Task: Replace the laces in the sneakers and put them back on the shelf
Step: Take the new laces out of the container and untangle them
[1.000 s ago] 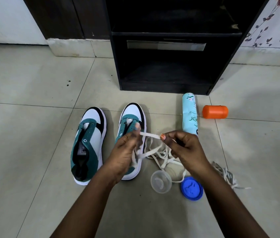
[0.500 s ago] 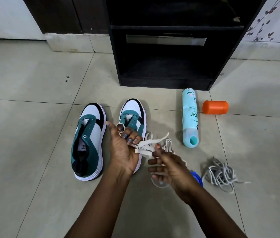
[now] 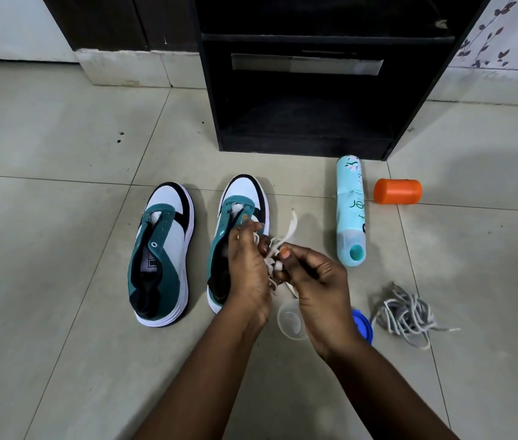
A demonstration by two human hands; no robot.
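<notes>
- Both teal & white canvas sneakers (image 3: pixel 160 255) have no laces yet.
- Left hand (image 3: pixel 246 268) & right hand (image 3: pixel 318 281) together, pinching flat white lace (image 3: pixel 289 228).
- Grey old laces (image 3: pixel 405 312) lie right of hands.
- Lacing & black wooden shelf (image 3: pixel 308 90) still to do.

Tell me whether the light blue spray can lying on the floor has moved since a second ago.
No. The light blue spray can lies as before, beside the orange cap and before the black shelf; only the camera shifted.
</notes>
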